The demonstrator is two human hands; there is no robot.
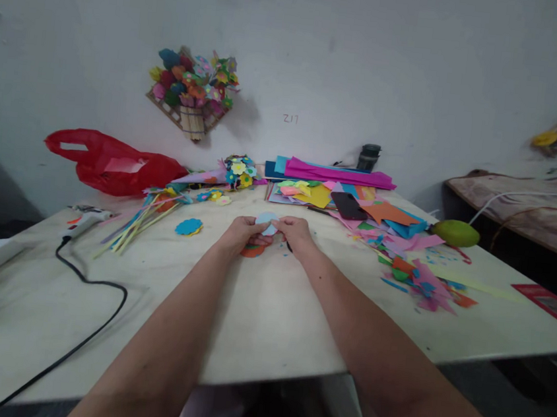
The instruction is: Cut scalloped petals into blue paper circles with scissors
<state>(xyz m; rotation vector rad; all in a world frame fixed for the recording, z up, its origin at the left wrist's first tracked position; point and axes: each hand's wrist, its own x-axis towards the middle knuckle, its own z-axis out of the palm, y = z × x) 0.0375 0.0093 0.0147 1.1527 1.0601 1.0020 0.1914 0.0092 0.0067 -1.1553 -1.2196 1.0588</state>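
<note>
A light blue rounded paper piece [268,219] is held up between both hands above the middle of the table. My left hand [243,233] pinches its left side with closed fingers. At its right edge, the fingers of my right hand [296,233] are closed on the same piece. A small dark object [289,247] shows under my right hand; its kind is hidden. Just below my left hand lies an orange paper piece [253,251], partly covered. Tiny blue scraps are scattered beside it. Blue scalloped paper flower shapes [189,227] lie further left, with yellow beneath.
A glue gun [86,223] with a black cord, paper strips [142,224] and a red plastic bag [114,165] are on the left. Coloured paper sheets [336,173], a phone [348,206], paper scraps [423,280] and a green fruit-like object [456,233] are to the right.
</note>
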